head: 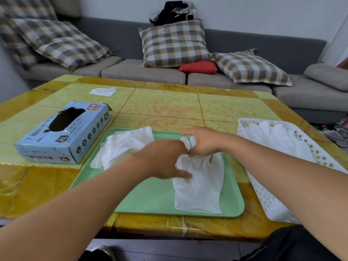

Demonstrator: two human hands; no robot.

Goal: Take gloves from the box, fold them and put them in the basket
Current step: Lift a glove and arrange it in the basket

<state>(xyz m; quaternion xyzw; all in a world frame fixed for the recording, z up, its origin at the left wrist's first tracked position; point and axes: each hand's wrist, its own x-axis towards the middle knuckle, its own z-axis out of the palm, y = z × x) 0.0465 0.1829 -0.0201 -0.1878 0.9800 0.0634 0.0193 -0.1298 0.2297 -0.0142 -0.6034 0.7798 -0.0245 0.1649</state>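
Note:
A white glove (199, 187) lies flat on the green tray (150, 200), cuff towards me. My right hand (202, 141) pinches its fingertips and lifts them at the tray's far edge. My left hand (163, 159) rests on the glove's left side, thumb on the cloth. A loose heap of white gloves (122, 146) lies on the tray's far left corner. The blue glove box (64, 132) sits left of the tray, its opening dark. The white perforated basket (267, 200) on the right holds several white gloves (273, 138).
A white tissue (102, 91) lies on the far left of the yellow tiled table (169, 106). Behind the table stands a grey sofa (143, 72) with plaid cushions and a red one. The table's front edge is close to my legs.

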